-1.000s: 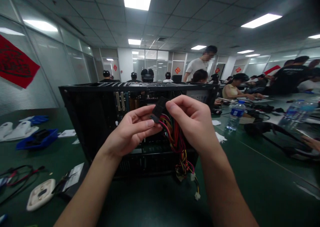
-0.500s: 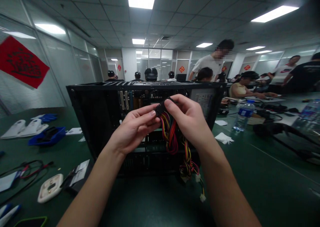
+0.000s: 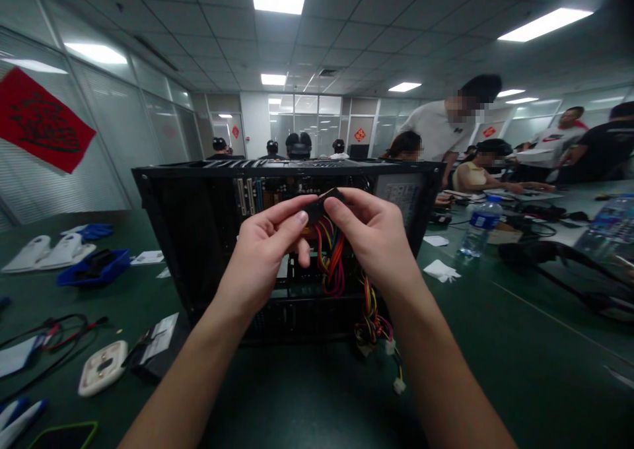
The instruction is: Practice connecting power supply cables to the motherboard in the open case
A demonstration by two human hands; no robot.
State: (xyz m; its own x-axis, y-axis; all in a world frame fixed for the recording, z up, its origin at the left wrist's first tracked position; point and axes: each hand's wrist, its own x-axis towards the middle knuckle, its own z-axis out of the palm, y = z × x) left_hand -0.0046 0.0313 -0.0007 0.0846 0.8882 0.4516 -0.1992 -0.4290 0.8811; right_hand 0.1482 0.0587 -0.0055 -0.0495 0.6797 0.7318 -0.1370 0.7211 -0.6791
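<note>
A wide black power connector with a bundle of coloured wires below it is pinched between both hands. My left hand closes thumb and fingers on its left end, and my right hand grips its right end. Behind them stands an open black computer case on its side of the table, its slots and circuit board partly visible. From its lower right hangs another tangle of red, yellow and black cables, ending in white plugs.
On the left are a blue tray, white slippers, blue gloves, and a beige pad. A water bottle, crumpled tissue and black headgear lie to the right. Other people work further back.
The connector has levelled out between my hands, and my left fingers have shifted on it, the lower ones loosening. A standing person in the background has moved right.
</note>
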